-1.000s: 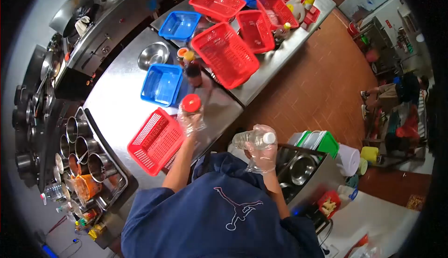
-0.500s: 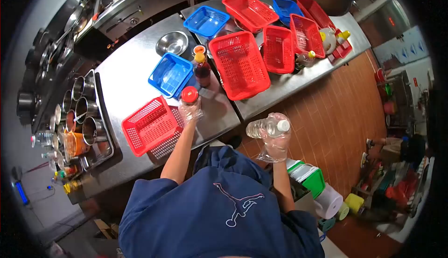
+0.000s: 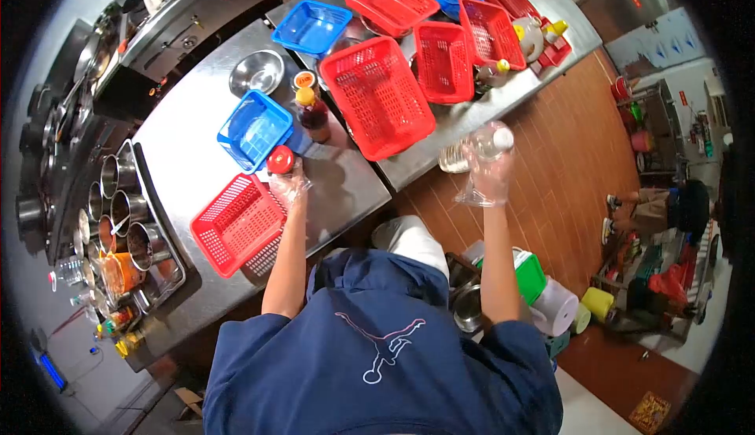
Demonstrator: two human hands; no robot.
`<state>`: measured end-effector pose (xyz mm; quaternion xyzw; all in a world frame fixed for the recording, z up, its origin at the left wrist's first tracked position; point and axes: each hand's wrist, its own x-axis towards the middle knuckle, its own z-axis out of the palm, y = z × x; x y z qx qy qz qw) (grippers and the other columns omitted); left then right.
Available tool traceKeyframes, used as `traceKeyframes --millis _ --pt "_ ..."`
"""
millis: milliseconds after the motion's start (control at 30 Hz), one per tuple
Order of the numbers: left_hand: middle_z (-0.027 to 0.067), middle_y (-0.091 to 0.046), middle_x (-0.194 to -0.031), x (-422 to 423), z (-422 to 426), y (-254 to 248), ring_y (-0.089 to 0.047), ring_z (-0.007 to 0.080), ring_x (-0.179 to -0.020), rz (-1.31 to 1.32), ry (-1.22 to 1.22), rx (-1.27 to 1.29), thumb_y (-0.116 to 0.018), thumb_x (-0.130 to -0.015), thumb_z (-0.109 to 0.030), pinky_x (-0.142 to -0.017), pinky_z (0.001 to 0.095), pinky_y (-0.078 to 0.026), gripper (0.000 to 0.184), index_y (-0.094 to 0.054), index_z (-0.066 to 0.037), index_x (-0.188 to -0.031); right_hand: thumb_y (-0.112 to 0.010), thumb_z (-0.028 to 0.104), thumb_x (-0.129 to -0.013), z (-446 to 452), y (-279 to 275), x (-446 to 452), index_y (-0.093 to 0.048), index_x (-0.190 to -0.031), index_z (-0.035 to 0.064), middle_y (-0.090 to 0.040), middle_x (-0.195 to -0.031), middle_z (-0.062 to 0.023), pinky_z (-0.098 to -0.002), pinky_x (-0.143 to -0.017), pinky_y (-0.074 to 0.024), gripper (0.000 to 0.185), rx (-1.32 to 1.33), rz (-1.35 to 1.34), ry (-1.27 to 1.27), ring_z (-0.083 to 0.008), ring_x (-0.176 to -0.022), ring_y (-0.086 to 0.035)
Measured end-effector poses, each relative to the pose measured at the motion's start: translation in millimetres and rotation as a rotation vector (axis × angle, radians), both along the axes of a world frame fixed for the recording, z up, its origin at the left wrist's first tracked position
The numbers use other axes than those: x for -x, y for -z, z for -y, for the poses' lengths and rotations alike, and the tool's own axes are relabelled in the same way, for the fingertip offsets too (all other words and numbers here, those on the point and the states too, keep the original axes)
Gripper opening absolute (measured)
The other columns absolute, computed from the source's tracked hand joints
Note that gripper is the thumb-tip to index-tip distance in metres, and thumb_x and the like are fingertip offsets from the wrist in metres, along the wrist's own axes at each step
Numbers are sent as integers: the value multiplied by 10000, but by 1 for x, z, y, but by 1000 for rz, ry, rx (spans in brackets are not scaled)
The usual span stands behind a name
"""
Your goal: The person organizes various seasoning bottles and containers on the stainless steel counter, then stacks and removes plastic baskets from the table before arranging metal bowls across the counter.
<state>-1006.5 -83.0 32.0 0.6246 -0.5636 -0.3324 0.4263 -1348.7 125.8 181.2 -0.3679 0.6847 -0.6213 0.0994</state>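
Observation:
My left hand (image 3: 290, 189), in a clear plastic glove, is closed around a container with a red lid (image 3: 281, 160); the glove hides most of its body. It is over the metal counter between a blue basket (image 3: 253, 140) and a red basket (image 3: 240, 230). A dark sauce bottle with a yellow cap (image 3: 312, 114) stands just beyond. My right hand (image 3: 491, 177), gloved too, grips a clear plastic bottle with a white cap (image 3: 494, 141). That bottle is tilted and held in the air, past the edge of the right-hand counter.
Red baskets (image 3: 379, 101) and another blue basket (image 3: 311, 29) cover much of the right-hand counter (image 3: 421, 166). A steel bowl (image 3: 256, 72) sits at the back left. Steel pots (image 3: 143, 244) fill a tray at far left. A green bin (image 3: 532, 279) stands on the floor at right.
My right hand has moved forward and right with the clear bottle. My left hand stays closed on the red-lidded container, now closer to the blue basket. The whole view has shifted.

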Motion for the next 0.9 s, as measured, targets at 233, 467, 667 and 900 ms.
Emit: traceKeyframes --millis 233,467,667,900 --pt "91 -675 -816 17 -16 -3 -593 205 -663 200 -112 -227 -784 -789 -196 -653 372 -503 347 -658 -9 -1053 -800 -69 -752 78 -49 48 -541 -1270 14 -647 -1109 -64 -307 -860 -562 585 210 180 -144 -154 -977 -644" --pt "173 -596 -1194 59 -66 6 -591 288 -1110 247 -262 88 -732 -791 -85 -996 395 -454 651 -454 71 -1359 -801 28 -774 217 -47 105 -489 -1324 48 -632 -1139 -75 -367 -876 -560 632 312 -114 -404 -200 -1039 -627" --pt "111 -655 -1064 121 -105 -38 -614 238 -1003 -174 -221 -211 -668 -911 -140 -922 343 -467 229 -662 2 -1092 -684 -123 -839 290 4 99 -518 -1305 112 -628 -1061 -65 -364 -705 -571 547 508 585 -804 -188 -888 -623" --pt "138 -664 -766 172 -69 -58 -645 255 -732 101 9 -194 -658 -929 -311 -684 427 -500 322 -657 11 -944 -728 -164 -764 324 75 105 -506 -1296 104 -634 -1029 -57 -304 -701 -585 635 371 705 -730 -159 -881 -641"
